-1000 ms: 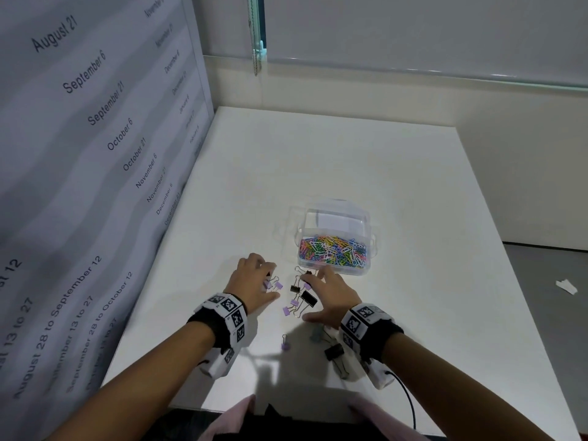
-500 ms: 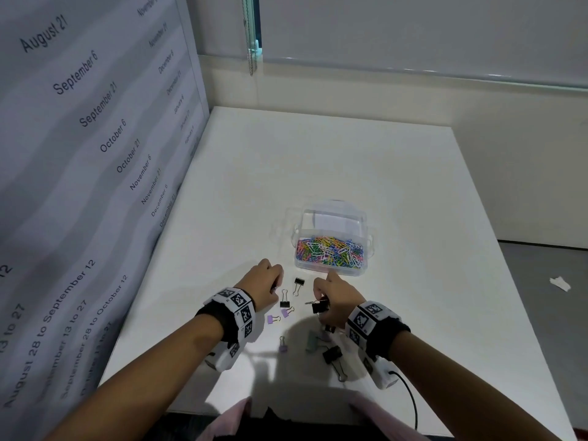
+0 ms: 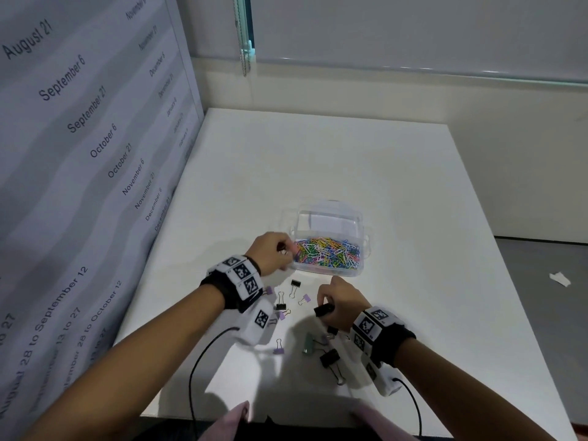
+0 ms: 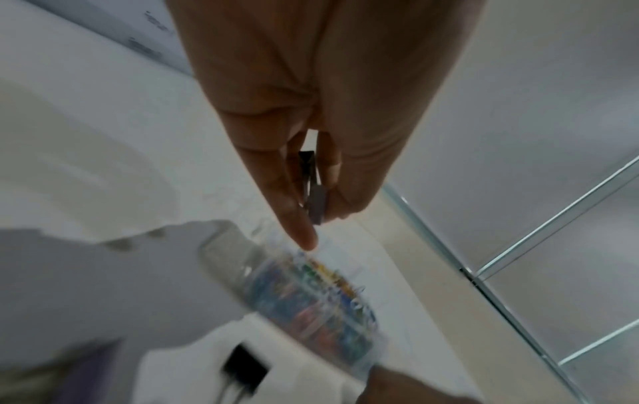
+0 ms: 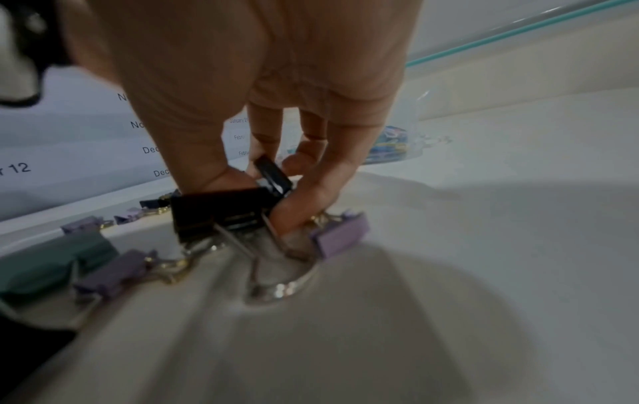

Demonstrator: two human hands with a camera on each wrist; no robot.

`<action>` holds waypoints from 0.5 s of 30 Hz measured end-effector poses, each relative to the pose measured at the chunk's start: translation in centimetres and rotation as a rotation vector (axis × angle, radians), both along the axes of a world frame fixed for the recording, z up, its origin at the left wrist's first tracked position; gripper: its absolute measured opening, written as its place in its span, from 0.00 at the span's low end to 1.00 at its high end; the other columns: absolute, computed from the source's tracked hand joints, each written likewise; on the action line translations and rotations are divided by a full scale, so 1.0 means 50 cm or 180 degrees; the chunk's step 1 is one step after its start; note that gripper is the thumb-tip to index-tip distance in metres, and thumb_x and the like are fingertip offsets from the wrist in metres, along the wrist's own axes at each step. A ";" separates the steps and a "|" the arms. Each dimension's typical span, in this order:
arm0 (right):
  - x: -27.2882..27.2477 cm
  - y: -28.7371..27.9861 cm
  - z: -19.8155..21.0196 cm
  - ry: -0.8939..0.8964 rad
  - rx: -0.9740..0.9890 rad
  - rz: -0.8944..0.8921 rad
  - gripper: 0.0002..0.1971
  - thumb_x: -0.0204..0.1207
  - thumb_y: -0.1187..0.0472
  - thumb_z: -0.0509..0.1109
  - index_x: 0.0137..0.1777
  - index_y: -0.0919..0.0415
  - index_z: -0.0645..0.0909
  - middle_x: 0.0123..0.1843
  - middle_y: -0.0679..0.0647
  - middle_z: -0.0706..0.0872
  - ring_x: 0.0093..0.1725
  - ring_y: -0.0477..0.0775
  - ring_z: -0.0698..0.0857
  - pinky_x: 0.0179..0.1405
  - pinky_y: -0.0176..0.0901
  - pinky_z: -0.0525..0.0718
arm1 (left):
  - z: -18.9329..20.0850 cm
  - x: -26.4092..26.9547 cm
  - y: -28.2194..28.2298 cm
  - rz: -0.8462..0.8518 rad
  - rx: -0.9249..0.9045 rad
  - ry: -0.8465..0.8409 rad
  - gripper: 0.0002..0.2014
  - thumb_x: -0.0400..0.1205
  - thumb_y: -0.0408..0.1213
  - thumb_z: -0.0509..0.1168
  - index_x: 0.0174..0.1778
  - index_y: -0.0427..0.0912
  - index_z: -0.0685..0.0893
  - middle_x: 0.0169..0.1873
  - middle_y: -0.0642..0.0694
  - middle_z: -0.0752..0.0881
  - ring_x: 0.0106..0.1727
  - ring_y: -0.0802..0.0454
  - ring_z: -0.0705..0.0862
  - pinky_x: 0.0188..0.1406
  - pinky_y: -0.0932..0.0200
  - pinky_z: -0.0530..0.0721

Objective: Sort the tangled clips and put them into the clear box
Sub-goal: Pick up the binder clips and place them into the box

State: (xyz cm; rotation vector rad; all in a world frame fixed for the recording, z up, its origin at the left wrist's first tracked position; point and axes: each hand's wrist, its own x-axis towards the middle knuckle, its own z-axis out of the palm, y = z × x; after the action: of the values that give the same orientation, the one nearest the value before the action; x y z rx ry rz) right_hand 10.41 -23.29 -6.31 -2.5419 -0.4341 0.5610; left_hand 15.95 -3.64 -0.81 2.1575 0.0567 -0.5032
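Clear box sits mid-frame on the white worktop, its floor heaped with coloured paper clips. My left hand is at its left rim, fingers pinching a small dark binder clip, which only the left wrist view shows. My right hand, lower centre, clamps a black binder clip. Loose binder clips lie scattered between my wrists. A panel printed with dates fills the left of the frame.
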 end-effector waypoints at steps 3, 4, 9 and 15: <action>0.001 -0.005 -0.007 -0.0055 0.0129 -0.0026 0.07 0.63 0.65 0.70 0.40 0.68 0.80 0.40 0.55 0.70 0.37 0.54 0.71 0.30 0.40 0.65 | 0.030 0.059 -0.040 0.0147 -0.0277 -0.0210 0.09 0.77 0.23 0.64 0.45 0.39 0.85 0.42 0.45 0.84 0.38 0.48 0.85 0.51 0.53 0.88; 0.003 -0.005 -0.007 -0.0030 0.0151 -0.0043 0.07 0.63 0.66 0.70 0.40 0.68 0.80 0.40 0.56 0.71 0.37 0.55 0.71 0.28 0.36 0.64 | 0.033 0.077 -0.054 0.0218 -0.0379 -0.0227 0.09 0.77 0.22 0.63 0.46 0.38 0.86 0.42 0.43 0.84 0.39 0.46 0.85 0.53 0.51 0.88; 0.013 -0.013 0.004 0.0280 -0.0086 -0.0109 0.11 0.64 0.63 0.73 0.46 0.66 0.81 0.52 0.64 0.79 0.48 0.63 0.80 0.39 0.39 0.72 | 0.015 0.146 -0.115 0.0423 -0.0772 -0.0114 0.11 0.83 0.24 0.56 0.54 0.30 0.84 0.40 0.38 0.81 0.35 0.48 0.80 0.54 0.49 0.88; 0.020 -0.023 0.022 0.0465 -0.0184 -0.0186 0.14 0.65 0.57 0.74 0.49 0.62 0.81 0.56 0.60 0.78 0.54 0.62 0.80 0.45 0.41 0.73 | -0.006 0.167 -0.131 0.0096 -0.0383 0.0125 0.26 0.84 0.25 0.49 0.79 0.43 0.61 0.53 0.43 0.78 0.42 0.49 0.74 0.48 0.52 0.75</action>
State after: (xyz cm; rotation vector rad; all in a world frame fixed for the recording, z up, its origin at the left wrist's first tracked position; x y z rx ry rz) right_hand 11.39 -24.43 -5.19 -2.5376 -0.2942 0.7410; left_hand 24.31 -10.20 -1.12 2.0264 0.0787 -0.5186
